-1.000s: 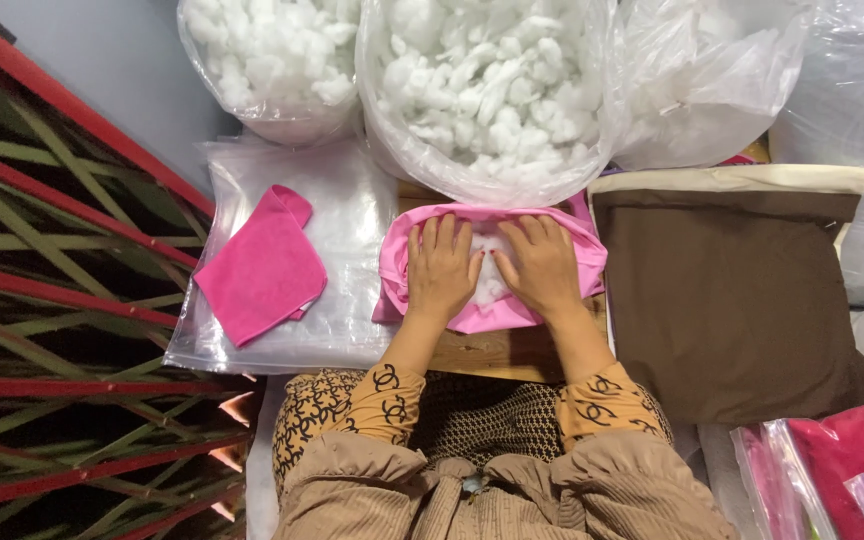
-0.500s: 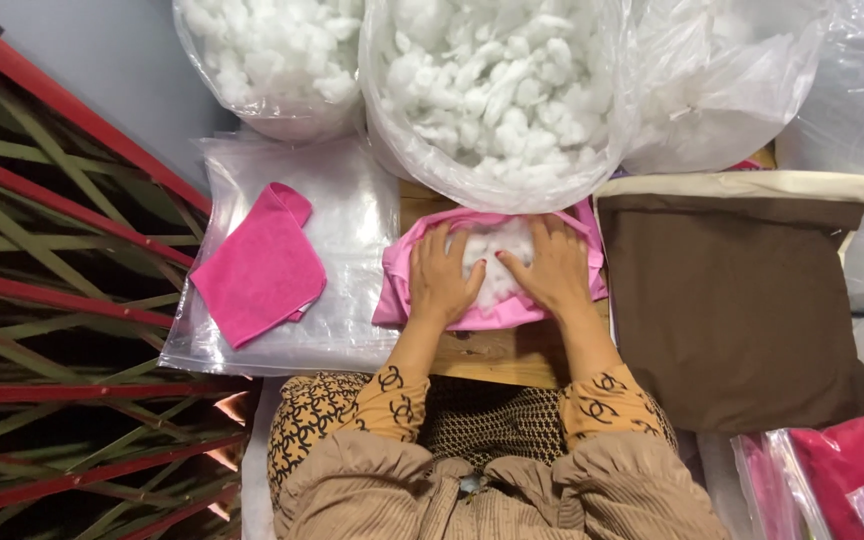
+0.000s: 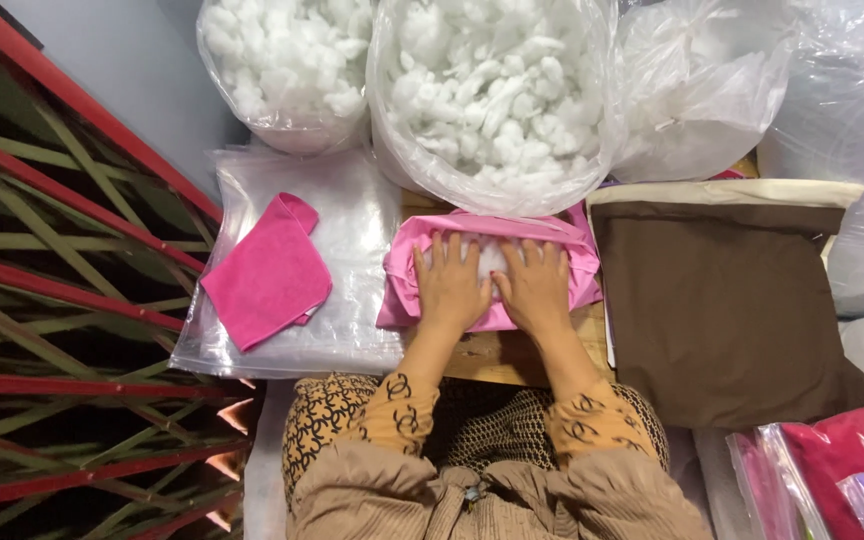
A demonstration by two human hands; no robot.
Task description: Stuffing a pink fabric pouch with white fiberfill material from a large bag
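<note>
Pink cover (image 3: 407, 285): a soft pink fabric case lying on the wooden surface (image 3: 492, 355), just in front of the person; this is the landmark for everything below.
Filling inside the cover: white stuffing (image 3: 487, 255) shows through the cover's opening, between the fingers; the cover looks partly plump, not yet full.
Left hand (image 3: 450, 285): laid flat on the pink cover, fingers spread, pressing down on the stuffing; the grip is loose and closes on nothing.
Right hand (image 3: 535, 288): flat beside the left, touching it, fingers spread over the same opening; it too presses and does not clasp anything.
Big bag of stuffing (image 3: 497, 90): clear plastic, just beyond the pink cover, its bulge touching the cover's far edge; it is heaped with white tufts.
Second bag (image 3: 287, 65): beyond and to the left of the pink cover, also full of white tufts.
Pink cloth (image 3: 267, 270): folded flat, left of the pink cover, lying on a stack of clear plastic sleeves (image 3: 352, 220).
Brown cushion (image 3: 727, 300): right of the pink cover, just beside it, flat and closed.
Done, by my reading: some stuffing is in the cover and is being pushed down and evened out.
Left, by my reading: the opening is not closed, and the cover seems to have room for more; whether the far corners are filled cannot be told.
</note>
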